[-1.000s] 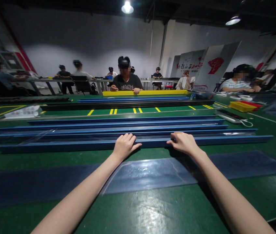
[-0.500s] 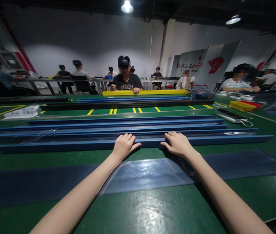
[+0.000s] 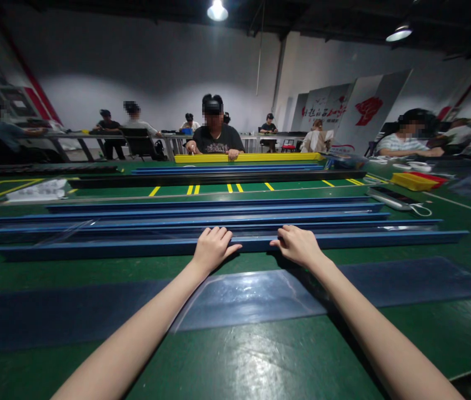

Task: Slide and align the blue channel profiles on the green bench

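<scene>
While both arms reach forward over the green table, the left hand and right hand rest side by side on the nearest blue rail, fingers curled over its top edge, thumbs toward each other. That rail runs crosswise, just beyond a dark plastic sheet. More blue rails lie parallel behind it.

Green table: long blue rails, dark blue strip, yellow tray.
</scene>
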